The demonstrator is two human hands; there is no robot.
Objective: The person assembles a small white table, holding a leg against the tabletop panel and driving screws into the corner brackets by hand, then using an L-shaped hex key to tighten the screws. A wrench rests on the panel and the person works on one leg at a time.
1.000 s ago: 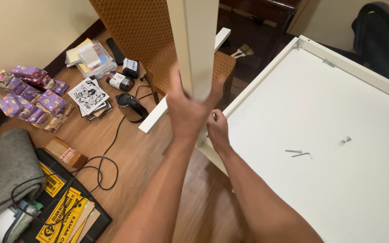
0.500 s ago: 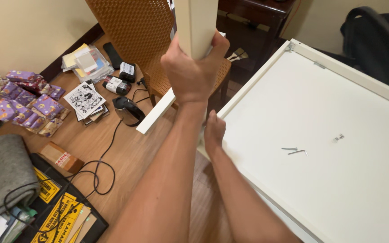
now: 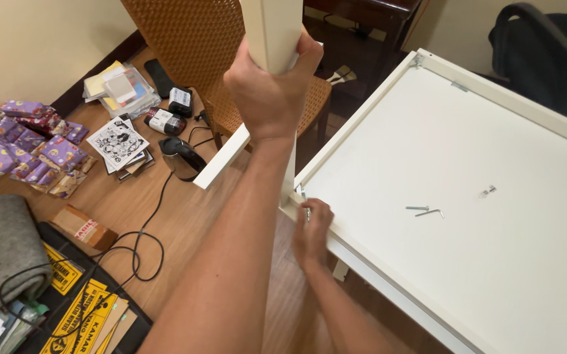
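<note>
White leg gripped between both hands.

We see a warm, even indoor light, bright on the white panel without harsh glare. Shadows stay soft, darkest under the wicker chair. Our raised left hand looks slightly soft; edges bow mildly.
</note>
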